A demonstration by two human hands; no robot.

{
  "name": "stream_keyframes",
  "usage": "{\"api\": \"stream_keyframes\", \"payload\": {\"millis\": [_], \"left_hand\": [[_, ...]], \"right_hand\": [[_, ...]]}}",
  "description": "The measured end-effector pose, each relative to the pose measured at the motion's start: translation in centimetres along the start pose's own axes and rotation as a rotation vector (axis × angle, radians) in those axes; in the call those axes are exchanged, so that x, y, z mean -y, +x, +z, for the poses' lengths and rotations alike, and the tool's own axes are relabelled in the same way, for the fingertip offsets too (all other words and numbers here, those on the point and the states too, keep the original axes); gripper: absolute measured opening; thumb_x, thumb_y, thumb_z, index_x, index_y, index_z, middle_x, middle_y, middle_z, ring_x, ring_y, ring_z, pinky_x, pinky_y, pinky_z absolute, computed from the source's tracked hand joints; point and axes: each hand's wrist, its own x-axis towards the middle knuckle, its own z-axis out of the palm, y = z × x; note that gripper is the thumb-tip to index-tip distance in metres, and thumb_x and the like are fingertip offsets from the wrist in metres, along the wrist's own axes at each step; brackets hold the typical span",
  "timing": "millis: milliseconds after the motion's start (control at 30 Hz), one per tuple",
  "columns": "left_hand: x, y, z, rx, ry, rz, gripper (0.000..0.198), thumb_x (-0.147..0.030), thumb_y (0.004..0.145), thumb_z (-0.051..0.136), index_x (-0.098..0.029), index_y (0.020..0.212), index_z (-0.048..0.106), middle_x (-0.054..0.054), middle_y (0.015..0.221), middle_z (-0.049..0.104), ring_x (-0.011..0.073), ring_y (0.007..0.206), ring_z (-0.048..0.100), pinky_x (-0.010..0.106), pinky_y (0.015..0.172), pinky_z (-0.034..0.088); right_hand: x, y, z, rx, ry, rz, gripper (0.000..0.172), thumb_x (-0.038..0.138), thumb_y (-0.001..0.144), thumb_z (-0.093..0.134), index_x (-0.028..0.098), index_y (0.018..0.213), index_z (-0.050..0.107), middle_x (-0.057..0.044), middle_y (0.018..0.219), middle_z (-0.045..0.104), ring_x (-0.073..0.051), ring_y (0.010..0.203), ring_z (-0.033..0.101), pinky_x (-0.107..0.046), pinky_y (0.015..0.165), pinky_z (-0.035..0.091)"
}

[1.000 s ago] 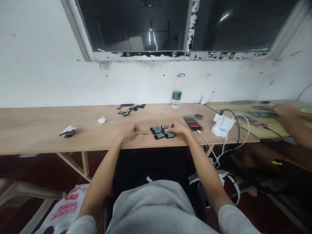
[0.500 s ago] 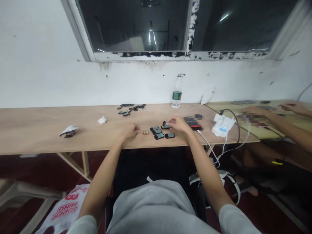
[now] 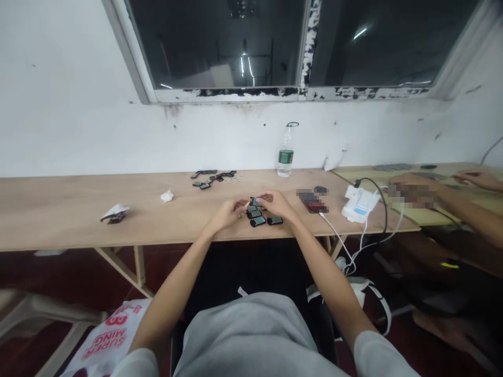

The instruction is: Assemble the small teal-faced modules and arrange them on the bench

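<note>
Just beneath right hand (image 3: 276, 204), black cartridge (image 3: 255, 202)

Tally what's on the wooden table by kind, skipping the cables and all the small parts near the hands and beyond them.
Plastic water bottle: 1
Crumpled tissue: 1
Torn wrapper: 1
White charger: 1
White packet: 1
Dark phone: 1
Small dark object: 1
Total: 7

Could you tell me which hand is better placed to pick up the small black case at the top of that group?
Probably the right hand: its grip is on the black case, while the left hand pinches a small yellow-tipped piece beside it.
</note>
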Motion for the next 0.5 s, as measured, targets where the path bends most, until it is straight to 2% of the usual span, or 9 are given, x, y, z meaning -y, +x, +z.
{"api": "stream_keyframes", "payload": {"millis": [167, 267, 500], "left_hand": [[-0.9, -0.1, 0.9, -0.077, 0.246, 0.067, 0.034, -0.02, 0.096, 0.05, -0.019, 0.124, 0.069, 0.009, 0.108, 0.073, 0.0228, 0.092, 0.068, 0.034, 0.086, 0.054], [-0.8, -0.1, 0.8, -0.102, 0.35, 0.093, 0.034, -0.019, 0.097, 0.051, -0.019, 0.125, 0.071, 0.009, 0.106, 0.071, 0.0222, 0.092, 0.067, 0.033, 0.087, 0.053], [-1.4, -0.2, 0.8, -0.216, 0.328, 0.11, 0.025, -0.021, 0.094, 0.06, -0.021, 0.111, 0.078, 0.007, 0.1, 0.07, 0.0211, 0.088, 0.068, 0.032, 0.084, 0.054]], "right_hand": [[0.8, -0.3, 0.7, 0.009, 0.007, -0.01, 0.029, 0.038, 0.086, 0.072, 0.013, 0.1, 0.075, -0.01, 0.089, 0.077, -0.017, 0.066, 0.071, -0.027, 0.064, 0.056], [1.4, -0.5, 0.6, 0.004, 0.055, -0.002, 0.03, 0.039, 0.085, 0.073, 0.013, 0.098, 0.076, -0.01, 0.088, 0.077, -0.017, 0.067, 0.07, -0.027, 0.065, 0.057], [2.1, -0.8, 0.6, 0.03, 0.164, 0.002, 0.035, 0.043, 0.082, 0.075, 0.012, 0.098, 0.076, -0.01, 0.09, 0.077, -0.018, 0.071, 0.069, -0.029, 0.067, 0.058]]}}
